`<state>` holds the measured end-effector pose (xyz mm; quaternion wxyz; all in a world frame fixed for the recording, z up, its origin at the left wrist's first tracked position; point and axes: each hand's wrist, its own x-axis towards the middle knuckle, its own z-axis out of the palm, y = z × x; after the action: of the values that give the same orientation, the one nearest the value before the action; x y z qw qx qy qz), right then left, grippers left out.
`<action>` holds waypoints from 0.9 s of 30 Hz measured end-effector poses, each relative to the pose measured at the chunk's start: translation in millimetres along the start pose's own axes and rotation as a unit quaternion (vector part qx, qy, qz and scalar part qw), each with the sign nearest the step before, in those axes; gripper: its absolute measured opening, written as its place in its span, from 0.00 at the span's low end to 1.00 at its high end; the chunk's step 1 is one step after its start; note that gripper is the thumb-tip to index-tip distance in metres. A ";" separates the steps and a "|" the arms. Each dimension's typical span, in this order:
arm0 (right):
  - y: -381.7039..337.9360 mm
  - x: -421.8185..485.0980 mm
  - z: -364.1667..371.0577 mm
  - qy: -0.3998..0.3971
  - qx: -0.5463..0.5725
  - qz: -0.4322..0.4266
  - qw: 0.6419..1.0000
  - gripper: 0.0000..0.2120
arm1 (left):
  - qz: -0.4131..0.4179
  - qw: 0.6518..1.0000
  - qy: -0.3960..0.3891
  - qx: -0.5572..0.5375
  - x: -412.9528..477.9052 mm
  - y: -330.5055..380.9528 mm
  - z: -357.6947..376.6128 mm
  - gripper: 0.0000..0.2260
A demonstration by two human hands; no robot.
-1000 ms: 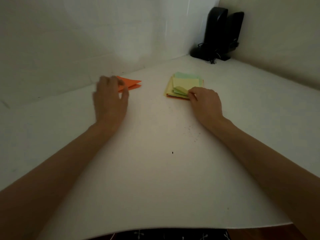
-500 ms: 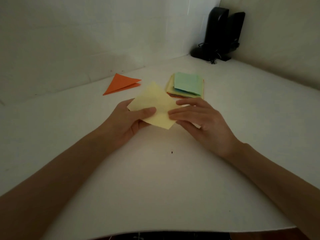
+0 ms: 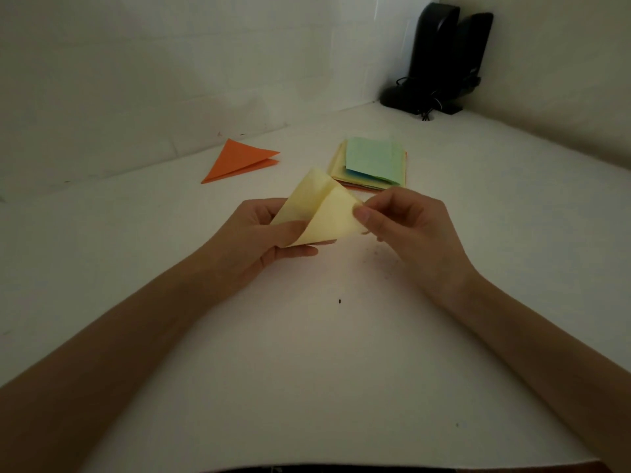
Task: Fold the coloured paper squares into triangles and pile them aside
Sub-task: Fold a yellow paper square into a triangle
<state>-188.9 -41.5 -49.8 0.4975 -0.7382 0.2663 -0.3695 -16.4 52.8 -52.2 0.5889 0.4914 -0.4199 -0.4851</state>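
Just in front of the paper stack [image 3: 372,158], over the white tabletop [image 3: 307,370]: yellow sheet [image 3: 324,213] mid-fold, off the surface.
Left hand [image 3: 259,244] grips the sheet's lower-left edge; right hand [image 3: 403,223] pinches its right corner. Orange triangle [image 3: 239,162] lies left of the stack; black speakers [image 3: 440,59] stand behind it in the dim, pale-walled corner. Versus 0.5 s ago: sheet was flat, now one flap curls over; stack and triangle unmoved.

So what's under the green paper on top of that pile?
A blue sheet peeks out just beneath the green paper, then yellow sheets, with an orange edge at the bottom. The green paper covers most of them, so the count stays hidden.
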 end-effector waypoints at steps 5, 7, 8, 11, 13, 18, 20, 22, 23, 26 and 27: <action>-0.4 -3.6 0.8 -0.018 -0.030 -0.005 0.999 0.07 | 0.013 0.998 0.059 0.034 -2.0 -0.4 4.3 0.14; -0.7 -4.8 1.5 -0.032 -0.060 -0.012 0.998 0.06 | 0.050 0.994 0.044 0.081 -4.2 -0.5 7.6 0.17; -1.1 -5.4 1.9 -0.037 -0.075 -0.014 0.996 0.05 | 0.068 0.992 0.037 0.099 -5.2 -1.1 8.9 0.21; -1.8 -5.8 1.5 -0.035 -0.094 -0.018 0.995 0.05 | 0.125 0.979 0.023 0.157 -6.4 -3.0 11.0 0.18; -1.1 -5.8 0.9 -0.033 -0.101 -0.026 0.994 0.06 | 0.133 0.976 0.033 0.169 -7.4 -2.9 11.9 0.12; 0.4 -5.4 1.2 -0.024 -0.099 -0.051 0.993 0.06 | 0.151 0.970 0.050 0.182 -8.1 -0.9 13.7 0.07; 0.3 -5.7 0.6 -0.020 -0.082 -0.061 0.995 0.08 | 0.157 0.967 0.056 0.195 -8.6 -1.4 13.9 0.08; -0.5 -7.1 0.1 -0.018 -0.069 -0.062 0.996 0.12 | 0.163 0.963 0.065 0.207 -9.1 -1.9 14.7 0.09; -1.1 -7.5 0.1 -0.018 -0.066 -0.064 0.996 0.13 | 0.165 0.962 0.070 0.208 -9.3 -2.1 15.0 0.10; -3.9 -6.0 -0.1 -0.012 -0.045 -0.047 0.998 0.14 | 0.171 0.961 0.077 0.202 -9.9 -1.7 16.6 0.10; -4.9 -4.6 -1.3 -0.011 -0.020 -0.022 0.999 0.13 | 0.173 0.961 0.082 0.199 -9.9 -1.5 16.4 0.10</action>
<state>-192.5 -36.9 -46.2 0.4772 -0.7576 0.2518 -0.3673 -34.4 59.7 -51.2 0.5864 0.5565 -0.5372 -0.2404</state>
